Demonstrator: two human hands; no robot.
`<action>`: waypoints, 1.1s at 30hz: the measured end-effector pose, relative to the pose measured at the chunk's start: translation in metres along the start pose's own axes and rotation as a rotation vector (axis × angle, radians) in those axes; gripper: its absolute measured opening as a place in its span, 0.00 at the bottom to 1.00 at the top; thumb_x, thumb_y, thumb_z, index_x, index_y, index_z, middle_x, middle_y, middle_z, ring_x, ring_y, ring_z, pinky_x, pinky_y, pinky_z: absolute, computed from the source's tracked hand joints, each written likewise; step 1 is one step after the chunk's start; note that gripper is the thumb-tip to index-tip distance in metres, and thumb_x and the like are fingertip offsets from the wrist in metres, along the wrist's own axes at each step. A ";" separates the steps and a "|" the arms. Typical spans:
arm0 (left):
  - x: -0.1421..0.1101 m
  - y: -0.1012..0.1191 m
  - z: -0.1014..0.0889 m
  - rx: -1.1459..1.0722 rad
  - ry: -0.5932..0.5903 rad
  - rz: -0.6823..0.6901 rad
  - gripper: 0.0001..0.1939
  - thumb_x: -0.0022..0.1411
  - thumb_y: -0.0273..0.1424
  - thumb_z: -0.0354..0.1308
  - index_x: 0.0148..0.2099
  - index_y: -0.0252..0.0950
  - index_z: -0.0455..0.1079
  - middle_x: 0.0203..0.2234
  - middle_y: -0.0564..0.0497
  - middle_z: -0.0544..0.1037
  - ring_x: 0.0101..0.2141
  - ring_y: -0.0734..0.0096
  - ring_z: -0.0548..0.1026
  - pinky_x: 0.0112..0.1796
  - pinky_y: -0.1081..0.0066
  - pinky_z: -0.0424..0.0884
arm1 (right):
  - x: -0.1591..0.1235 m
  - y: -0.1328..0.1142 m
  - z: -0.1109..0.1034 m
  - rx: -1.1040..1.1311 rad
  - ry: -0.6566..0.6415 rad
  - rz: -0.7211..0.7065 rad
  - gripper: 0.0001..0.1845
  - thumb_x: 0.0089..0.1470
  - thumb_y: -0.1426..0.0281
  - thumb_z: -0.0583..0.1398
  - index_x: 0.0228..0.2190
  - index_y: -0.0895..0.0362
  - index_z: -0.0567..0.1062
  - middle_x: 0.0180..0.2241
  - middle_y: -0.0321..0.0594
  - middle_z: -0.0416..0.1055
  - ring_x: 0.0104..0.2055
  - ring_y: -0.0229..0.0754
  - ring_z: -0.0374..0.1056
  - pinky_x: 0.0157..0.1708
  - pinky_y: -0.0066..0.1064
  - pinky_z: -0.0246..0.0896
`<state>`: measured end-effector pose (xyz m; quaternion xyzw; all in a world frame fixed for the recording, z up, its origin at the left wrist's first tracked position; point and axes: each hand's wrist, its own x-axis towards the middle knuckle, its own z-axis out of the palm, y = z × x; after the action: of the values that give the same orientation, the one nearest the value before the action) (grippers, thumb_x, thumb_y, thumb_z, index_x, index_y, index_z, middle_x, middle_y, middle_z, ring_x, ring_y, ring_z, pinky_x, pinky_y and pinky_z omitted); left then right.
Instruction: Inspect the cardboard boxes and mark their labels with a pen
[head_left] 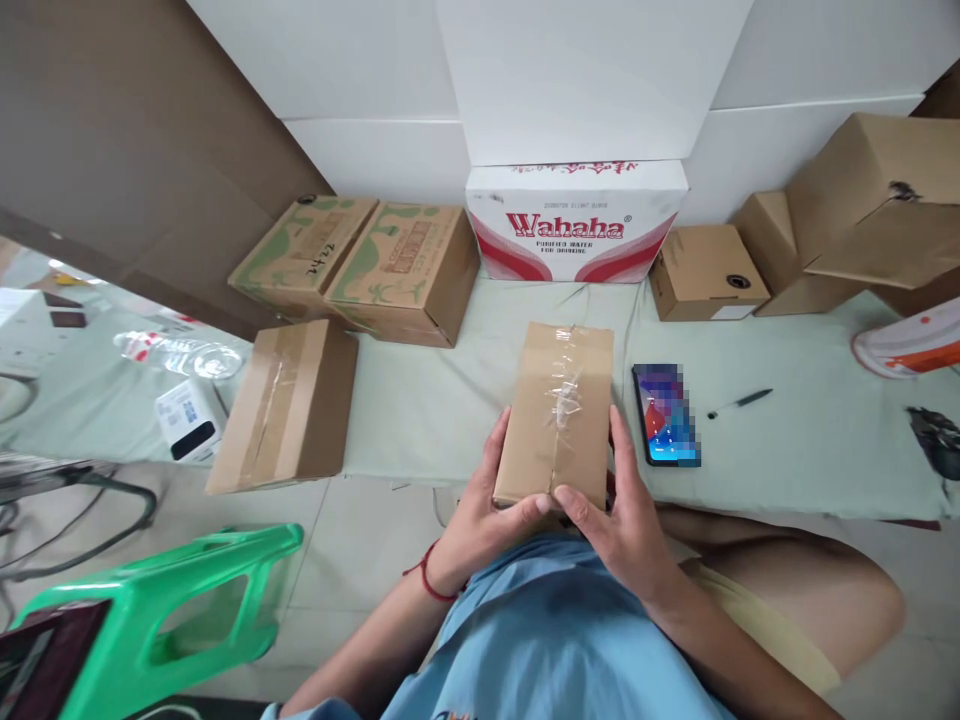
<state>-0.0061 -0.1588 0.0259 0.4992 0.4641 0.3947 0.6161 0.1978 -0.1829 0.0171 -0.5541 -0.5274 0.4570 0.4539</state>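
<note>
A: Set the clock dial on the held carton (pixel 556 415), twelve facing away from the wearer. What stands left?

B: At nine o'clock, a tape-sealed box (pixel 289 410) on the counter (pixel 412 415). At ten, two green-printed boxes (pixel 409 255), side by side.

A: Left hand pose?

B: The left hand (pixel 484 508) is at seven o'clock. Forearm enters from lower left, red bracelet (pixel 426 575) at the wrist. Fingers lie along the carton's left side; thumb reaches inward across the near edge.

A: Carton position?

B: Directly before the wearer, at the counter's near edge, taped seam running roughly twelve to six. Base contact with the counter cannot be told. The Wahaha box (pixel 574 235) stands at twelve.

A: Right hand pose and grip state?

B: The right hand (pixel 634 510) is at five o'clock, fingers along the right side, thumb angled inward, its tip just beside the left thumb's. Grip: both hands clamped on the carton from opposite sides.

A: Further right?

B: Phone (pixel 660 415) at three o'clock; pen (pixel 742 402) beyond it.
</note>
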 end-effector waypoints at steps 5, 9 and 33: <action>-0.005 -0.015 0.004 0.190 0.060 0.131 0.51 0.67 0.48 0.72 0.82 0.50 0.49 0.80 0.44 0.55 0.78 0.42 0.55 0.76 0.44 0.56 | -0.004 -0.006 -0.001 0.185 -0.022 0.169 0.58 0.60 0.55 0.72 0.79 0.48 0.50 0.75 0.48 0.62 0.74 0.59 0.65 0.71 0.50 0.68; -0.005 -0.016 0.005 0.456 0.090 0.414 0.55 0.68 0.42 0.72 0.84 0.50 0.41 0.82 0.40 0.49 0.79 0.43 0.51 0.75 0.43 0.56 | -0.003 -0.004 0.000 0.339 -0.012 0.188 0.57 0.57 0.59 0.74 0.78 0.46 0.54 0.76 0.46 0.62 0.75 0.56 0.64 0.71 0.46 0.68; 0.017 -0.063 0.033 0.792 0.305 0.712 0.48 0.65 0.45 0.74 0.77 0.41 0.54 0.73 0.27 0.61 0.74 0.37 0.64 0.67 0.38 0.70 | -0.004 0.045 -0.016 0.693 0.034 0.483 0.29 0.41 0.59 0.82 0.43 0.51 0.82 0.46 0.41 0.85 0.51 0.52 0.79 0.51 0.42 0.75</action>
<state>0.0314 -0.1627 -0.0364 0.7559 0.4637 0.4417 0.1356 0.2207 -0.1886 -0.0246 -0.4840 -0.1899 0.6913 0.5018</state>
